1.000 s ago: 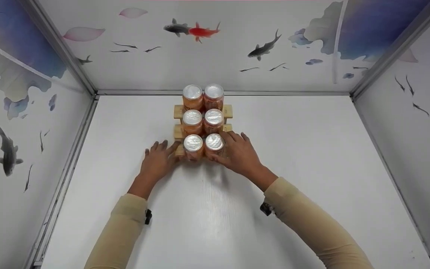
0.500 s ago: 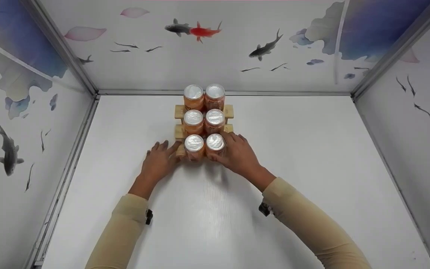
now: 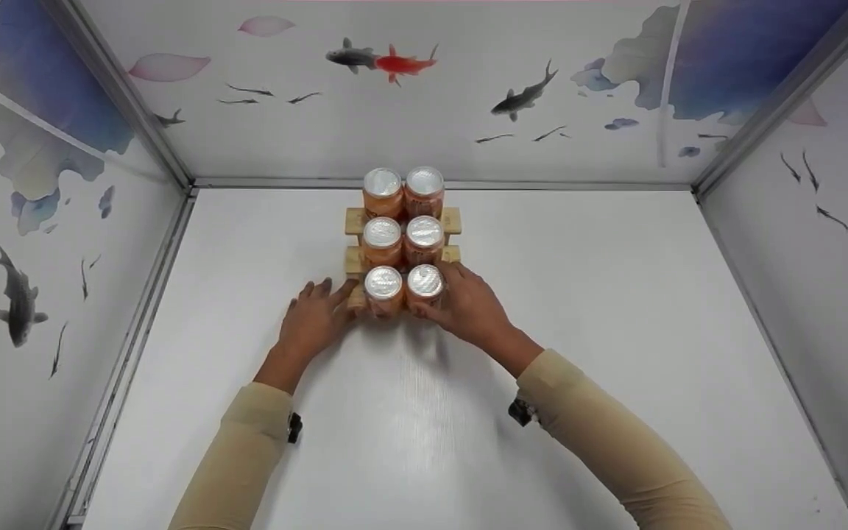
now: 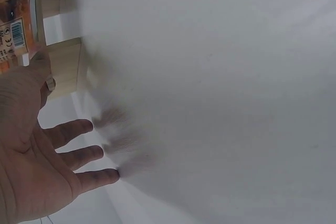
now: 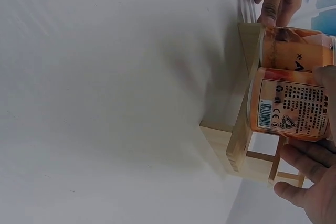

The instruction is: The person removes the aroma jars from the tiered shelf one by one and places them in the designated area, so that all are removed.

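A stepped wooden rack [image 3: 451, 221] bears orange cans with silver lids, standing upright in rows of two. My right hand [image 3: 474, 303] holds the front right can [image 5: 291, 103], thumb on the near side and fingers round the far side. In the right wrist view this can stands on the lowest shelf, touching the front left can [image 5: 291, 48]. My left hand [image 3: 312, 318] pinches the left end of the lowest shelf [image 4: 63, 66] between thumb and index finger. Its other fingers are spread out, away from the rack, in the left wrist view.
The rack stands on a white table [image 3: 409, 427] near the back wall [image 3: 262, 132], which is painted with fish. Side walls enclose the table left and right. Middle-row cans [image 3: 381, 246] and back-row cans [image 3: 424, 195] stand on the higher shelves.
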A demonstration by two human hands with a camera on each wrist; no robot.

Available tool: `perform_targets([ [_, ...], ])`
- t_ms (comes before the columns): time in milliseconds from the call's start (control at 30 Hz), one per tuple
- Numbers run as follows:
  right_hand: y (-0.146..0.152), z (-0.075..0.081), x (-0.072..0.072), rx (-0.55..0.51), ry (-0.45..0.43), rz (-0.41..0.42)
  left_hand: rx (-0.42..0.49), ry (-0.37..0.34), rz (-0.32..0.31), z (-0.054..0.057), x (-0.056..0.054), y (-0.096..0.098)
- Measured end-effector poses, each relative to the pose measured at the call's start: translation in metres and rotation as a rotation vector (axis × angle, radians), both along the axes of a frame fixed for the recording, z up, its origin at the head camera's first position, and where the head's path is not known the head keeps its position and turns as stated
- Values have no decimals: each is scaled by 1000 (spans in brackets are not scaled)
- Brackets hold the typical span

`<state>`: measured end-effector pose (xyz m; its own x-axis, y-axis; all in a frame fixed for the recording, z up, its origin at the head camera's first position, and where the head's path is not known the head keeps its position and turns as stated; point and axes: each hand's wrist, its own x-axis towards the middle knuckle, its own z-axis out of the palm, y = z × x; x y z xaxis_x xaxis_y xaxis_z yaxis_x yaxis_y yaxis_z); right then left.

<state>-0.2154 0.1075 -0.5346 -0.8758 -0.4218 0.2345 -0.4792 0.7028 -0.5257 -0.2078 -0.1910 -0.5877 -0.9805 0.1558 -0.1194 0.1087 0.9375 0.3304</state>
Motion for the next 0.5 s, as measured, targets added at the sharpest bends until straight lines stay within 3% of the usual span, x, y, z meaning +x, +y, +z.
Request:
perform_targets([
  [200,0,-1,0,-12,9,-9,4,-33,10,1,0,1],
  [500,4,2,1,-31,40,-25,-10,4,-10,0,-1,0],
])
